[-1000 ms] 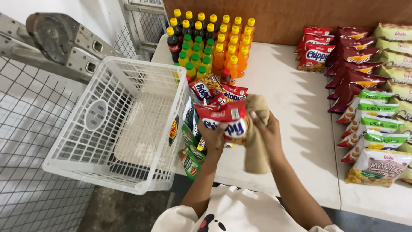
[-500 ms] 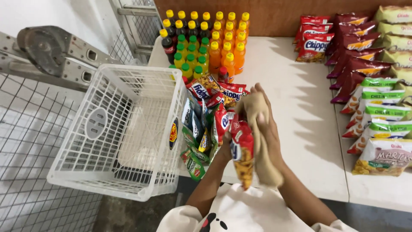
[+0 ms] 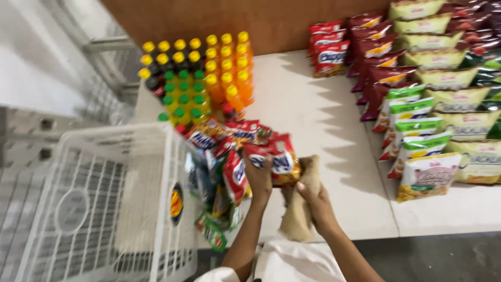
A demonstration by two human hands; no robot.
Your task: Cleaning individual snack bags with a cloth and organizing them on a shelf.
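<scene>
My left hand (image 3: 259,177) grips a red snack packet (image 3: 275,159) and holds it just above the white table (image 3: 323,146). Right beside it, my right hand (image 3: 314,201) holds a beige cloth (image 3: 300,214) bunched up and pressed against the packet's underside. To the left of both hands, a pile of mixed snack packets (image 3: 222,162) leans against the side of a white plastic basket (image 3: 94,209).
Small bottles with yellow, green and orange caps (image 3: 201,73) stand in rows at the back of the table. Rows of chip bags (image 3: 433,89) in red, green and cream fill the right side. A wire rack sits at far left.
The red packet went from hanging low in front of me to lifted up beside the pile, and the view has shifted nearer to the table.
</scene>
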